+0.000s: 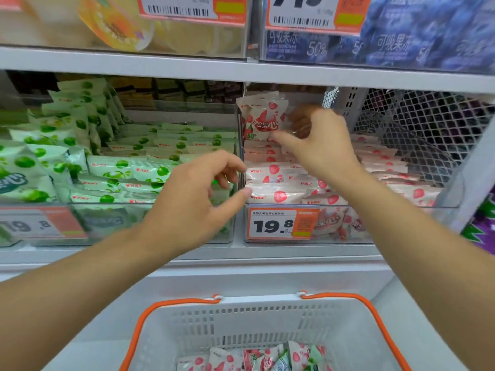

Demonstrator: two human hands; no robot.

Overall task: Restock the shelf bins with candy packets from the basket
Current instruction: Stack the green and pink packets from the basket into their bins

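Note:
My right hand (318, 140) reaches into the clear bin (375, 231) of pink strawberry candy packets and holds one upright packet (263, 117) at the bin's back left, thumb at its lower edge. My left hand (198, 191) hovers at the divider between the two bins, fingers loosely curled, holding nothing. Rows of pink packets (278, 195) lie in the bin below. The white basket (267, 325) with orange handles sits below the shelf, with several pink and green packets (257, 357) at its bottom.
Left of the pink bin, a clear bin (150, 218) holds green candy packets (128, 167). A white mesh divider (417, 124) stands on the right. The shelf above (241, 68) carries jelly bags. Price tags hang on the bin fronts.

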